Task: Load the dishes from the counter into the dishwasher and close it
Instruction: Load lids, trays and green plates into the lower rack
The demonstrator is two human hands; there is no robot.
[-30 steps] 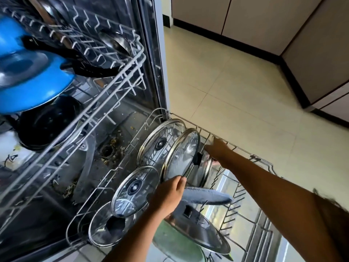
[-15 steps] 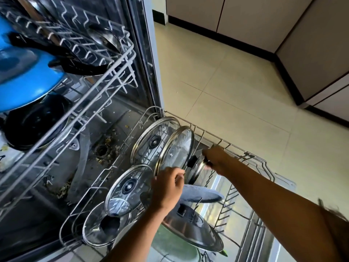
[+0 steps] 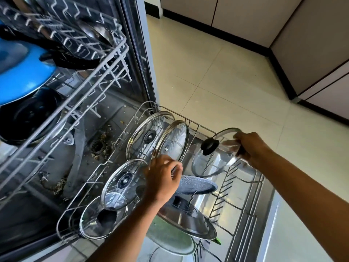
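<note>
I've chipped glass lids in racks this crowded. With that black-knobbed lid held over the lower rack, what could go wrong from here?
1. The right hand grips the black-knobbed glass lid only at its rim; it may slip and drop onto the grey speckled dish lying below.
2. Slotting it in could knock it against the upright glass lid close beside it, possibly chipping either.
3. The left hand sits low beside those lids, so fingers might get pinched.

Lids [image 3: 149, 137] upright in lower rack [image 3: 200, 127], left side; held lid [image 3: 213, 161] above its right; pans [image 3: 24, 72] in upper rack [image 3: 98, 72], behind left.
</note>
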